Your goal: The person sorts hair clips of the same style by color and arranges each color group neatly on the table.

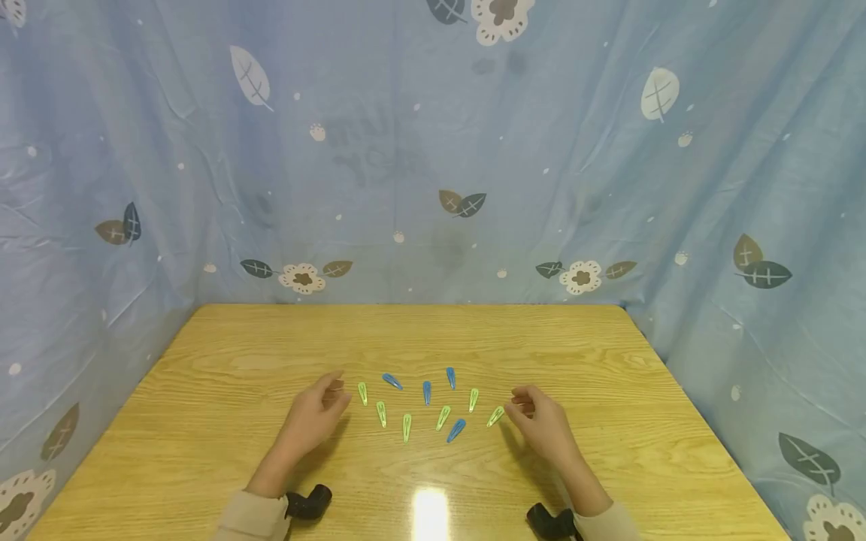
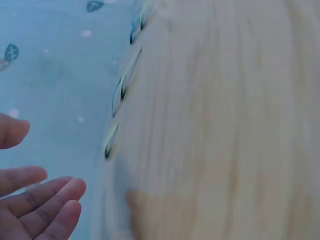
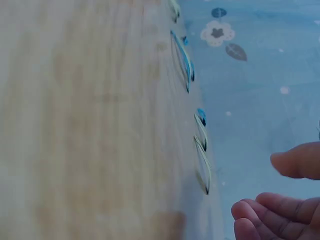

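Several snap hair clips lie spread out on the wooden table (image 1: 433,338), some yellow-green and some blue. My left hand (image 1: 316,415) hovers just left of the leftmost green hair clip (image 1: 362,394), fingers relaxed and holding nothing. On the other side, my right hand (image 1: 543,424) is beside the rightmost green hair clip (image 1: 496,416), its fingertips close to that clip and the palm empty. A blue hair clip (image 1: 456,430) lies nearest the front, and another blue hair clip (image 1: 451,378) is farthest back. Thumb and fingers stand apart on the left hand (image 2: 45,207) and right hand (image 3: 280,215) in the wrist views.
A blue curtain (image 1: 406,150) with leaf and flower prints hangs behind the table and along both sides. Black wrist mounts (image 1: 310,502) sit at both cuffs. Light glares off the table's front.
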Action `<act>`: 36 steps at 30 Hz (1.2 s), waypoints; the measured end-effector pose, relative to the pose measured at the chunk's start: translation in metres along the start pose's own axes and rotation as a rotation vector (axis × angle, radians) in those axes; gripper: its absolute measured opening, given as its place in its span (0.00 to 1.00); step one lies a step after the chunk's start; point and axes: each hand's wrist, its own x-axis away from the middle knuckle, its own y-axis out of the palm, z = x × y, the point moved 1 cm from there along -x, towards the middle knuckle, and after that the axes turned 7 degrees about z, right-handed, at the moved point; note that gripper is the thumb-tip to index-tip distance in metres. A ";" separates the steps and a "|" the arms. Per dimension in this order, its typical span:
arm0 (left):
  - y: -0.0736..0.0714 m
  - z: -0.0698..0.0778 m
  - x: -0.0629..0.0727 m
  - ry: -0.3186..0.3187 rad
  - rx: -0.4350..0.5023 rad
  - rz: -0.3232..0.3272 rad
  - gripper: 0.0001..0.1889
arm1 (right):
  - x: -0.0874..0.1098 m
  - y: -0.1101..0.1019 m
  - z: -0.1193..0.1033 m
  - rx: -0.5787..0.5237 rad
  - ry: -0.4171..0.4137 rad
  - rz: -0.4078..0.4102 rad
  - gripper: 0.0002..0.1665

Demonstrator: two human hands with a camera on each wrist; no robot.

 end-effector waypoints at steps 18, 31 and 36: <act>0.024 -0.006 -0.006 -0.129 0.174 -0.003 0.22 | 0.009 0.014 0.009 -0.068 0.133 -0.006 0.16; 0.032 -0.006 -0.015 -0.186 0.142 0.044 0.20 | 0.002 0.025 0.004 -0.013 0.165 0.039 0.20; 0.037 -0.006 -0.019 -0.216 0.131 0.074 0.21 | 0.002 0.027 -0.001 0.011 0.155 0.052 0.19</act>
